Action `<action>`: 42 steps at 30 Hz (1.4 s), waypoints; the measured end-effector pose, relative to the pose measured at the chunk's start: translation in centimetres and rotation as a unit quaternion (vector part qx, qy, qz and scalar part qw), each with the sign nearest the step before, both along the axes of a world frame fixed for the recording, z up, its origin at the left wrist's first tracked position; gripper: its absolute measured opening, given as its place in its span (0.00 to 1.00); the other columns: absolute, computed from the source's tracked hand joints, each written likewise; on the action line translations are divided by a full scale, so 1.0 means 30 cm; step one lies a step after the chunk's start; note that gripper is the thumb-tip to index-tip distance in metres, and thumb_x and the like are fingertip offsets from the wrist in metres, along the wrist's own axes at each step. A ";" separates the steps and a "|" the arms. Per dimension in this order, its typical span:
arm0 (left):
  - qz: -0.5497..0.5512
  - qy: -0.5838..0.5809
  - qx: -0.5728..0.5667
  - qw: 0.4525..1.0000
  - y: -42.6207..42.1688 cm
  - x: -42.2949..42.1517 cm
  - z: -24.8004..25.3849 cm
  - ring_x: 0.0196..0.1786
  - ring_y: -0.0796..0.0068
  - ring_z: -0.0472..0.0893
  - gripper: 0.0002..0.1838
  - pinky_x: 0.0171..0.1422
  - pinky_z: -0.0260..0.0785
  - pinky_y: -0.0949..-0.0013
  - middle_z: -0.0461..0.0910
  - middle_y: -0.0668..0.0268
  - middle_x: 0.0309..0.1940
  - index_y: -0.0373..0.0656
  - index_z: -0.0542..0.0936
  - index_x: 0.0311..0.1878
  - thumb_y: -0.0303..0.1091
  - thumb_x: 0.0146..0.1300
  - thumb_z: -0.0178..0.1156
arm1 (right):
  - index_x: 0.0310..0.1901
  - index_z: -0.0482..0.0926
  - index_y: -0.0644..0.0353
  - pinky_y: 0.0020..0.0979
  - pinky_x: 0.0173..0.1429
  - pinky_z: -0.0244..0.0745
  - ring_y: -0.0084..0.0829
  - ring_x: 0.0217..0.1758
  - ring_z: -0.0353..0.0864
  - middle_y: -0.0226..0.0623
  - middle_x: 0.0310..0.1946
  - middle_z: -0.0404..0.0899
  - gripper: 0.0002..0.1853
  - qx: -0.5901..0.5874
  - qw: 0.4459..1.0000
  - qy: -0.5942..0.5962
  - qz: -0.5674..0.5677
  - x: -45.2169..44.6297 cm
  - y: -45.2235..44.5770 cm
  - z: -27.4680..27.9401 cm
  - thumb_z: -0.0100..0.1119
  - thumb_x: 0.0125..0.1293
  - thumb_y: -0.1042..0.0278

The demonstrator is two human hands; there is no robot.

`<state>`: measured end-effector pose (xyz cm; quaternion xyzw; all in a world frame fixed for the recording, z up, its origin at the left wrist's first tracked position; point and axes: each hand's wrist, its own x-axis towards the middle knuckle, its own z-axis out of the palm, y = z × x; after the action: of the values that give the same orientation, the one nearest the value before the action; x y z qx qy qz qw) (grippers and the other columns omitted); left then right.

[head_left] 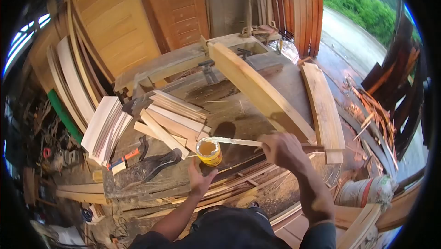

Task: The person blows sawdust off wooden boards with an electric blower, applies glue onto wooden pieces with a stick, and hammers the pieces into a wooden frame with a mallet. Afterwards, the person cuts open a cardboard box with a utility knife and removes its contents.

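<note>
A worn workbench [236, 110] with a thick timber beam [255, 85] and several thin slats [177, 116] on top.

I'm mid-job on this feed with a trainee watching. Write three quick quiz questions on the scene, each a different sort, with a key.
1. Multiple choice: what does the right hand grip?
A) a cloth
B) a thin pale strip
C) a cup

2. True or false: in the picture, the orange-handled tool lies to the left of the yellow can.

3. Short answer: is the can's mouth open or lidded, and how do you know?

Key:
1. B
2. True
3. Open; amber-looking contents show inside.
</note>
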<state>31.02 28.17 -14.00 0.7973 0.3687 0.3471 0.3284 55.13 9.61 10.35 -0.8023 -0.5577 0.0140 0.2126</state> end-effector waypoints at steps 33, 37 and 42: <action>-0.041 -0.271 -0.078 0.958 0.127 0.531 0.027 0.67 0.56 0.69 0.52 0.75 0.60 0.59 0.67 0.49 0.64 0.34 0.58 0.73 0.29 0.49 0.81 | 0.48 0.84 0.62 0.43 0.53 0.79 0.50 0.48 0.86 0.53 0.43 0.86 0.33 -0.063 0.913 0.174 -0.364 0.282 -0.178 -0.350 0.77 0.48 0.43; -0.265 -0.235 -0.330 0.875 -0.140 0.376 0.007 0.58 0.64 0.72 0.34 0.71 0.61 0.62 0.72 0.57 0.57 0.39 0.65 0.68 0.50 0.69 0.66 | 0.48 0.84 0.60 0.44 0.55 0.79 0.53 0.49 0.85 0.53 0.45 0.86 0.31 -0.078 0.860 0.268 -0.427 0.067 -0.447 -0.347 0.74 0.46 0.46; -0.290 -0.084 -0.820 0.487 -0.399 0.570 -0.123 0.79 0.54 0.58 0.58 0.83 0.43 0.47 0.57 0.57 0.79 0.40 0.54 0.80 0.79 0.62 0.51 | 0.48 0.84 0.60 0.45 0.52 0.79 0.50 0.47 0.86 0.52 0.42 0.86 0.30 -0.139 0.826 0.249 -0.486 -0.293 -0.689 -0.300 0.75 0.47 0.47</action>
<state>48.11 16.21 -17.68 0.1969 0.2056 -0.1610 0.9450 46.32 -11.07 1.37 -0.9600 -0.0156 0.1850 0.2097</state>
